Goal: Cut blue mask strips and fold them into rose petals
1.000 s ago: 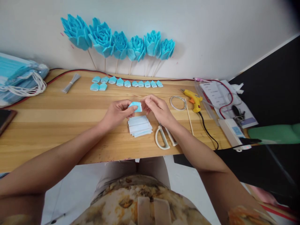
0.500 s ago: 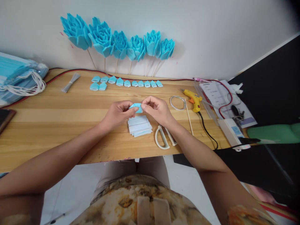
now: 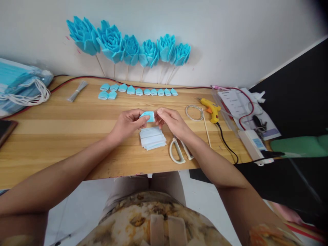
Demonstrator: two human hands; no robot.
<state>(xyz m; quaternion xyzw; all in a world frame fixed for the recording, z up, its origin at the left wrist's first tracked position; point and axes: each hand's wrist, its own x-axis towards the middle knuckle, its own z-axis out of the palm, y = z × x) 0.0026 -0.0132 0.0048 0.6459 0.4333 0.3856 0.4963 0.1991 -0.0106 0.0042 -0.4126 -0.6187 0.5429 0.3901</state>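
Left grip (image 3: pixel 127 123) pinching blue piece (image 3: pixel 151 116), right grip (image 3: pixel 172 121) beside

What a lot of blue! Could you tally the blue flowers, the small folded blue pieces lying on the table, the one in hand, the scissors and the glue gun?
Blue flowers: 6
Folded blue pieces on the table: 12
Blue piece in the left hand: 1
Scissors: 1
Glue gun: 1
Total: 21

The blue piece (image 3: pixel 151 115) looks matt and cloth-like, the wooden table (image 3: pixel 64 131) smooth.
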